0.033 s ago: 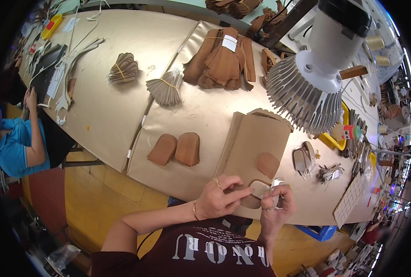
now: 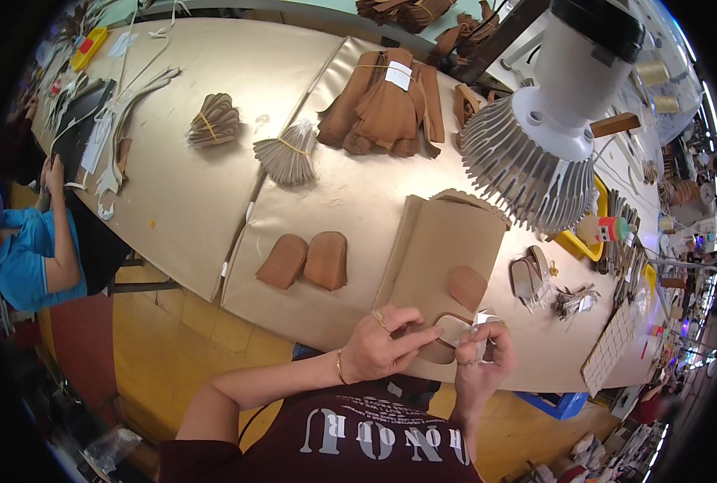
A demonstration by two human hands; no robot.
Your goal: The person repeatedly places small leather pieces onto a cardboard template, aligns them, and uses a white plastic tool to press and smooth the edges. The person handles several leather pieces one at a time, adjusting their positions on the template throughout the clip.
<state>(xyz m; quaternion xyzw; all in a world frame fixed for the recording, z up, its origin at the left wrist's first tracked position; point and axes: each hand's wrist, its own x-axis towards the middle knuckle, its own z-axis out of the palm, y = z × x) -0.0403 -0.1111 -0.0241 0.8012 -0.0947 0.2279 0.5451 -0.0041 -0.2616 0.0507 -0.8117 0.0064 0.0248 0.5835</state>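
Observation:
Close to the table's front edge, my left hand [image 2: 386, 342] pinches a small rounded leather piece [image 2: 455, 328] with a pale face and a brown rim. My right hand [image 2: 485, 354] grips the same piece from its right side, thumb and fingers closed. A bit of white material [image 2: 484, 316] shows by the right fingertips; how it joins the piece is hidden. Just beyond my hands, a single brown leather piece [image 2: 467, 288] lies on a brown cardboard sheet [image 2: 439, 241]. Two stacks of rounded brown pieces, a left stack [image 2: 283, 262] and a right stack [image 2: 327, 260], sit to the left.
A large lamp [image 2: 539, 145] with a finned head hangs over the right side. Banded brown strips [image 2: 390, 101], a pale fanned bundle [image 2: 288, 151] and a brown bundle [image 2: 213, 121] lie farther back. A yellow tray [image 2: 590, 233] stands right. Another person in blue [image 2: 40, 253] works at far left.

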